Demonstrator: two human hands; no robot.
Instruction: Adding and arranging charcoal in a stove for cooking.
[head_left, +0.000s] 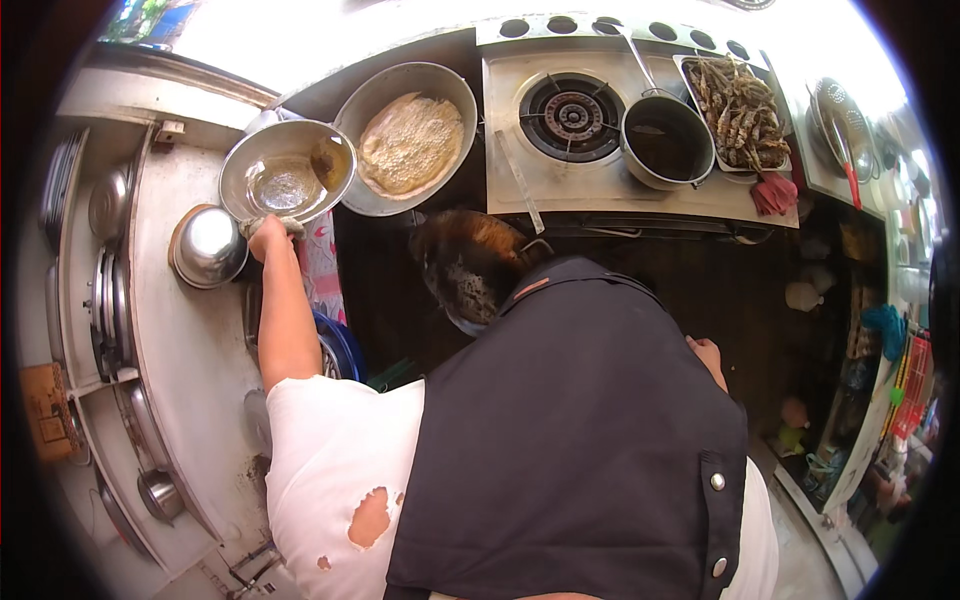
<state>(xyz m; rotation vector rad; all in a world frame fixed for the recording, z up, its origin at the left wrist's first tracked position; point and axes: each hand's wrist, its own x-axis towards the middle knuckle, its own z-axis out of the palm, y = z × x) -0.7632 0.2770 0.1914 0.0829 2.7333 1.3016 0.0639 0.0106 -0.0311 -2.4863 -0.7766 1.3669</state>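
My left hand reaches forward and grips a pale cloth at the near rim of a metal bowl. Brownish liquid has pooled at the right side of that bowl. Touching or overlapping it on the right is a wide metal basin with a bubbly, pale golden mass inside. To the left stands a shiny, rounded metal pot. My right hand hangs low beside the dark apron, which hides part of it. Whether it holds anything cannot be seen.
A steel gas stove carries a burner, a dark-bottomed pot and a tray of fried fish. A blackened wok sits low before me. Pan shelves line the left; a skimmer lies right.
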